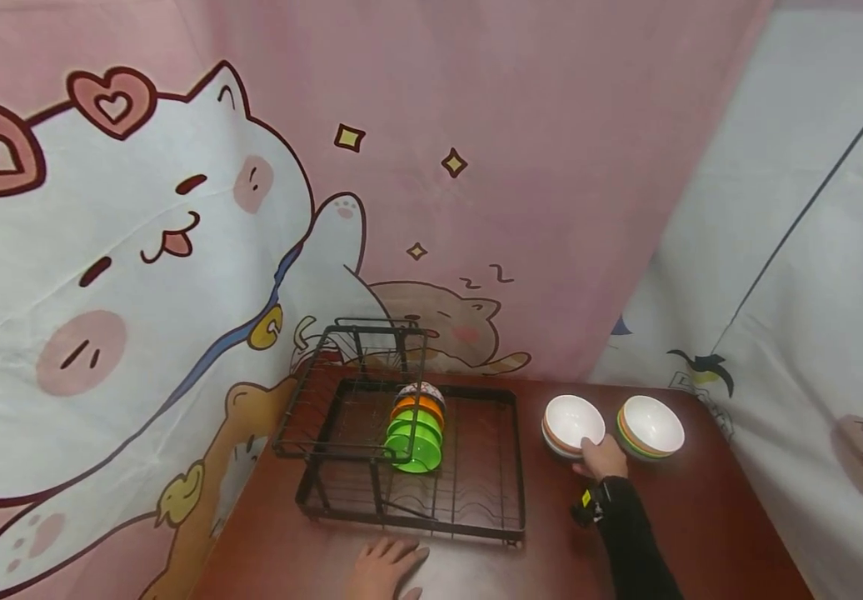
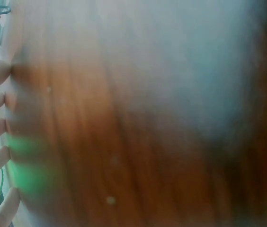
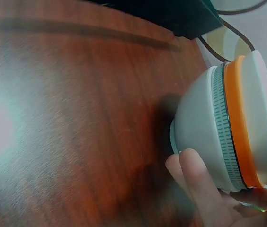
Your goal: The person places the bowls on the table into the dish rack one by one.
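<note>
My right hand [image 1: 602,458] grips a stack of bowls [image 1: 572,423] at its near right side. In the right wrist view, fingers [image 3: 197,172] lie along the side of this stack and the thumb reaches the top rim. The stack has a white bowl [image 3: 261,113] on top, an orange rim [image 3: 239,123] under it, and a white bowl with a patterned band [image 3: 200,118] lowest. Close by on the right stands a second stack [image 1: 651,426], white over orange and green. My left hand [image 1: 385,568] rests on the table before the dish rack, fingers spread.
A black two-level dish rack [image 1: 517,467] stands on the brown table [image 1: 551,558], its small upper shelf [image 1: 304,454] at the left. Green bowls [image 1: 418,450], an orange bowl [image 1: 404,403] and a patterned bowl [image 1: 428,390] stand in a row inside. Printed cloth [image 1: 551,167] hangs behind.
</note>
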